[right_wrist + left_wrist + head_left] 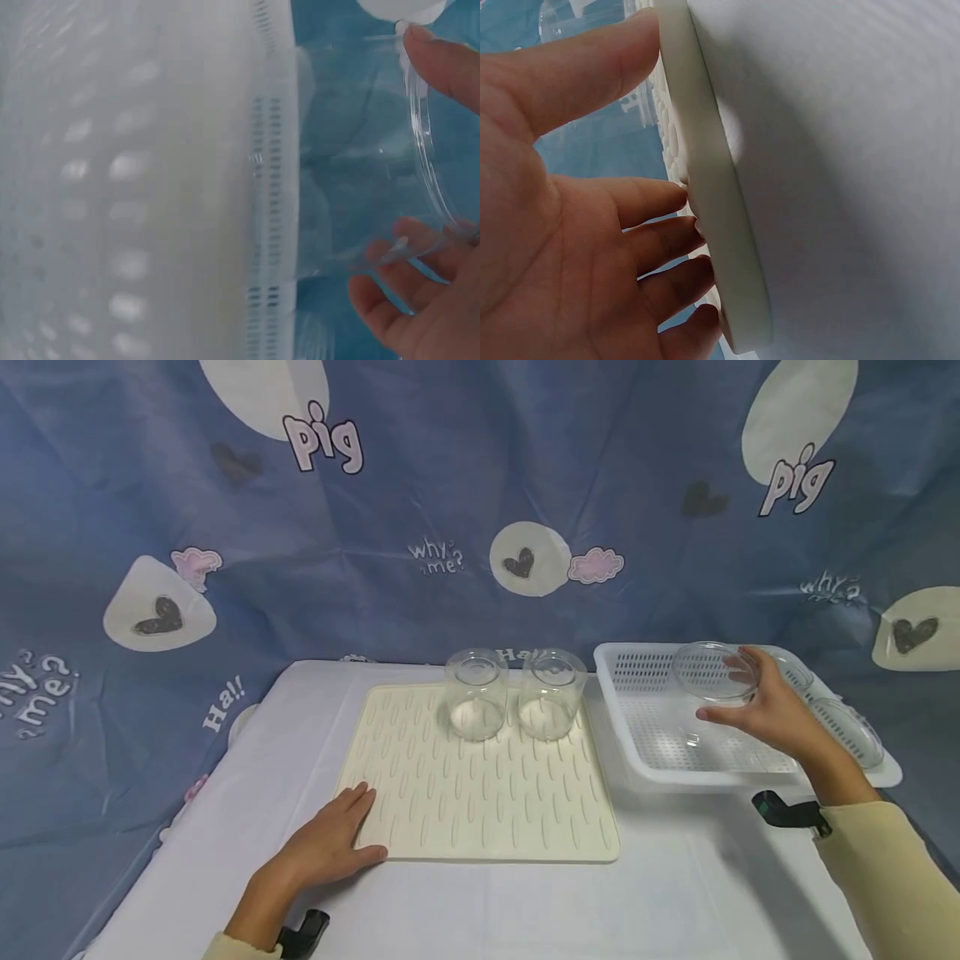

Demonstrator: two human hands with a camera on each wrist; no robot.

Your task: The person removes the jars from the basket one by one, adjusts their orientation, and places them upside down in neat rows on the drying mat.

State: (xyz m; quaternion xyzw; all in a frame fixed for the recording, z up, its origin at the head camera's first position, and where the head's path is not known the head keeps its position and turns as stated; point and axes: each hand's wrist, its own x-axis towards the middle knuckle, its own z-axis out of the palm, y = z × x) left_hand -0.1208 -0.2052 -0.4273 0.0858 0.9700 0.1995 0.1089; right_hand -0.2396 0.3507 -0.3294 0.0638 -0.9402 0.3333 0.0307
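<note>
My right hand (765, 702) grips a clear cup (712, 670) over the white basket, thumb on one side and fingers on the other. In the right wrist view the thumb and fingertips lie at the cup's (360, 157) thick ringed end, its body reaching toward the basket wall. My left hand (326, 843) rests at the front left corner of a cream ridged mat (480, 802), fingers extended on its surface. The left wrist view shows the fingertips and thumb against the mat's edge (712, 180). Two clear cups, a left one (476, 693) and a right one (552, 693), stand side by side on the mat's back part.
The white perforated basket (637, 760) stands right of the mat, with more clear cups (847, 731) along its right side. A white cloth (555, 910) covers the table. Behind it hangs a blue printed curtain (420, 468).
</note>
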